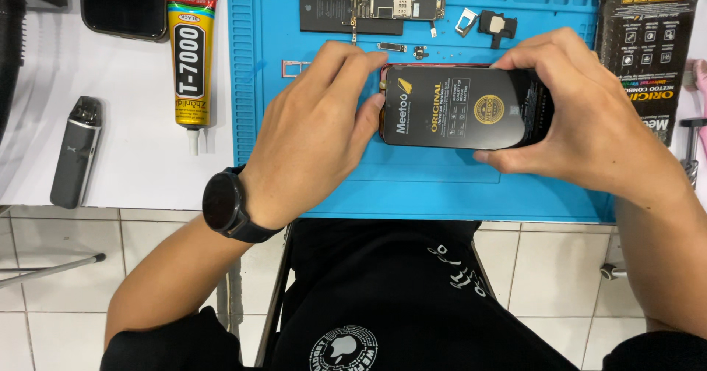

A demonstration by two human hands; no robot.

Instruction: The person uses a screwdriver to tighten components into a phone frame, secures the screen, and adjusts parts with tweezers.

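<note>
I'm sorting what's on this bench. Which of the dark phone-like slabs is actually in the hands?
The black screen panel with gold labels, gripped by the left hand and right hand over the blue mat. The glossy phone lies untouched, top left.

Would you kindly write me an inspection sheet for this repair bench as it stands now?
Surface: blue work mat on a white table.
Job's things: black phone screen with a gold-printed film, held flat above the mat.
Clutter: glue tube, grey pen-like device, circuit board, small parts, black package.
Hands: left hand pinches the screen's left end; right hand grips its right end.
Cables: nothing seen.
Surroundings: tiled floor.
</note>
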